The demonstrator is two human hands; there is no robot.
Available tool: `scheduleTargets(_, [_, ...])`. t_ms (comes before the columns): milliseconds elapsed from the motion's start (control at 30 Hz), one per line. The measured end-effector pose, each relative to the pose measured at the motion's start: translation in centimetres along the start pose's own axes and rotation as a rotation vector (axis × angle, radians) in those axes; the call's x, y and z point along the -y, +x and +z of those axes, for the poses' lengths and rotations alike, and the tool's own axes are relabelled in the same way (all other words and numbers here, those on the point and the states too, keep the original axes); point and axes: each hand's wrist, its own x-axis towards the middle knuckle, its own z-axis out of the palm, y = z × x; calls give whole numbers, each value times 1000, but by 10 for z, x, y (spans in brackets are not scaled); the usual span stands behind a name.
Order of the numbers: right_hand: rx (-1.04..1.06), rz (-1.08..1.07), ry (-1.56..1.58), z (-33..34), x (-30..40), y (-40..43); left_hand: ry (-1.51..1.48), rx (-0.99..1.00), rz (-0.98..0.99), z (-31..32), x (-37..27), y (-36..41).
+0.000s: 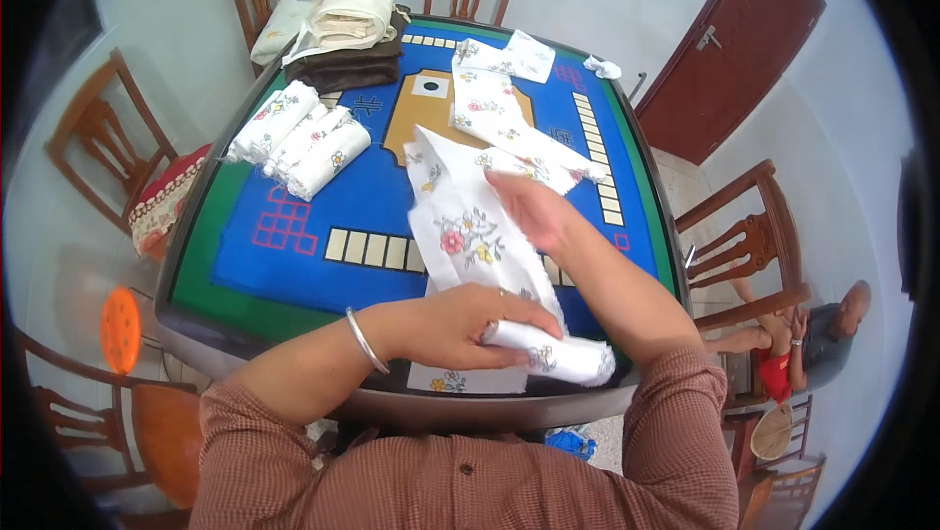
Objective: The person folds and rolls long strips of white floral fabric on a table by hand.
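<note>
My left hand (470, 324), with a silver bangle on the wrist, grips a roll of white floral cloth (565, 357) over the table's near edge. A long strip of the same cloth (470, 236) runs away from the roll across the table. My right hand (532, 211) holds the strip's right edge farther up; some of its fingers are hidden by the cloth. Beyond it the strip lies loosely folded on the blue table mat (382, 207). Below my left hand, a flat piece of floral cloth (466, 379) hangs at the table edge.
Several finished-looking cloth rolls (330, 159) lie at the left. Behind them, a cream cloth bundle (352, 5) rests on folded dark brown fabric (345, 67). A crumpled white scrap (602, 67) lies at the far right corner. Wooden chairs (756, 236) surround the table; a person (822, 339) sits at right.
</note>
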Motion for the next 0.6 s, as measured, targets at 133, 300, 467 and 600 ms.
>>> scheduleTargets(133, [-204,-240,-82,17,50,37,-6,126,-106,-3,7,1])
scheduleTargets(300, [-58,-654,-307,19,113,34,82,88,-241,-15,14,-1])
scheduleTargets(467, [-449,-725,-380,-49,95,46,287,93,-307,-23,23,-2])
scheduleTargets(600, [-757,-711,-907,-65,46,2,446,118,-349,-21,17,-6])
